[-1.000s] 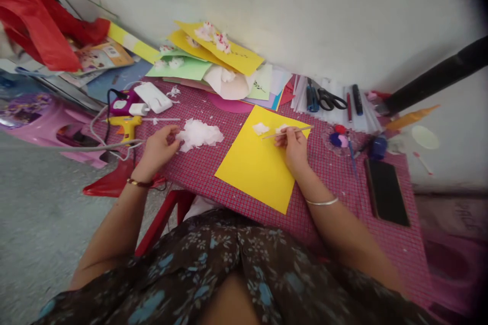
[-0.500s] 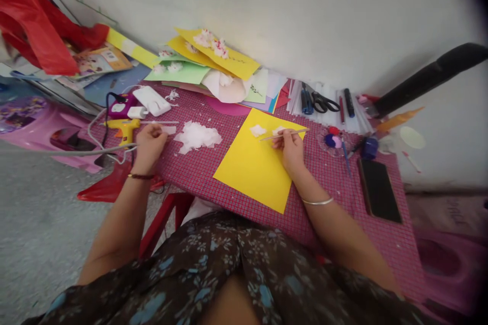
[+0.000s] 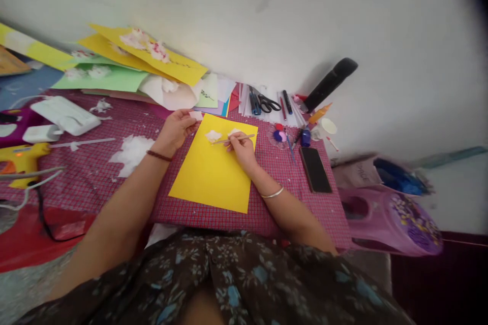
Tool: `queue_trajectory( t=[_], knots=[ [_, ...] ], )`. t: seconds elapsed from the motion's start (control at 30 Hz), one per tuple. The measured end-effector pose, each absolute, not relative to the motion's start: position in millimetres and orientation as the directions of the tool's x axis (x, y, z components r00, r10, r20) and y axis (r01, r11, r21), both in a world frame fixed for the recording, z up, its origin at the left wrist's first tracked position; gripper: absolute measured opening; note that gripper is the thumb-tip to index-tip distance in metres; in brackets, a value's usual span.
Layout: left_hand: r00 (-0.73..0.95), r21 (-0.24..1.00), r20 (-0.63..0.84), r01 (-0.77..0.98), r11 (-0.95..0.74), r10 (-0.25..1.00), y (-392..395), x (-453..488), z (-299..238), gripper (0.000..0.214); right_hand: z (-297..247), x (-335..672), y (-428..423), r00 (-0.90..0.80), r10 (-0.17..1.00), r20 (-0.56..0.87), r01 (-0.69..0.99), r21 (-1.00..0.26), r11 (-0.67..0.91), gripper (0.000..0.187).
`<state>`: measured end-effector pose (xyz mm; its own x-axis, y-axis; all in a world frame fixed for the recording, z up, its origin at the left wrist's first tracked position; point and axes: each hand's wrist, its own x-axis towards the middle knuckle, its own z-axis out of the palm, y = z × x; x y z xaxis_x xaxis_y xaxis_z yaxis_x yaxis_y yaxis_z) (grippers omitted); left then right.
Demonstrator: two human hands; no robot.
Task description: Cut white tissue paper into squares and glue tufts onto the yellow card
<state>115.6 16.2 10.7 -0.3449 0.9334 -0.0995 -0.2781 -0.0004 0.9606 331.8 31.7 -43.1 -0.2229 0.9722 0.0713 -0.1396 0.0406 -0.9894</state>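
Note:
My left hand (image 3: 178, 131) pinches a small white piece of paper (image 3: 196, 116) by the upper left corner of a yellow sheet (image 3: 213, 177). Over the sheet's upper right part, my right hand (image 3: 243, 153) holds a thin stick (image 3: 244, 137) that slants across the paper; its exact kind is unclear. One white paper tuft (image 3: 212, 136) sits on the sheet just above the stick's left end. Another white tuft (image 3: 234, 132) is partly covered by my right fingers. Left of my left forearm lies a heap of white paper pieces (image 3: 131, 155).
A yellow glue gun (image 3: 23, 162) with a lit orange light lies left, beside a white adapter (image 3: 68, 114) and cables. Decorated cards (image 3: 179, 68) lean at the back. Scissors (image 3: 269, 103), pens, a blue bottle (image 3: 305, 137) and a phone (image 3: 315, 170) are to the right.
My left hand has come from beside the glue gun to the yellow sheet's upper left corner, carrying the white paper. My right hand still holds the stick. The view has turned right.

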Motion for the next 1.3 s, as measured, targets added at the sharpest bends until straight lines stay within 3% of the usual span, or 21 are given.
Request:
queue_trajectory(
  t=[0.23,0.67,0.9,1.3],
  knots=[
    [-0.272,0.943,-0.158,-0.326,0.064,0.949,9.3,108.2,-12.8,0.018,-44.6,326.7,38.0,-0.222,0.975,0.022,-0.107,-0.994,-0.002,0.024],
    [-0.210,0.979,-0.160,-0.155,0.128,0.965,10.1,107.9,-18.2,0.008,-40.2,317.9,43.3,-0.210,0.978,-0.011,-0.102,-0.994,-0.033,0.023],
    [-0.211,0.990,-0.139,-0.067,0.128,0.968,10.8,104.0,-22.3,0.013,-35.7,327.2,43.4,-0.113,0.994,-0.009,-0.198,-0.980,-0.032,0.026],
    [-0.207,0.990,-0.139,-0.032,0.135,0.968,11.6,104.7,-22.0,0.014,-40.0,321.9,44.6,-0.232,0.972,0.039,-0.099,-0.995,0.016,0.024]
  ],
)
